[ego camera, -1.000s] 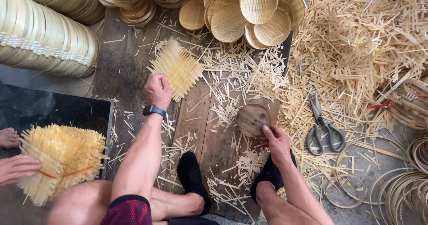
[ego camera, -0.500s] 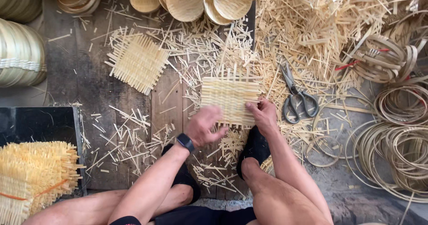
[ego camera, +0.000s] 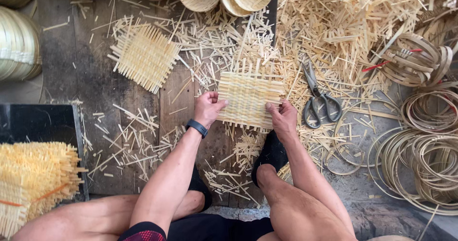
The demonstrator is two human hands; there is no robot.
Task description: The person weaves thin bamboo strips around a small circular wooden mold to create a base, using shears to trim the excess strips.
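Both my hands have slid outward, left hand (ego camera: 208, 108) and right hand (ego camera: 282, 118) now pinching the woven bamboo mat (ego camera: 249, 95) at its side edges: light, springy, fray-prone.

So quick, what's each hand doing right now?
Left hand: closed on the woven bamboo mat, left edge.
Right hand: closed on its lower right edge.
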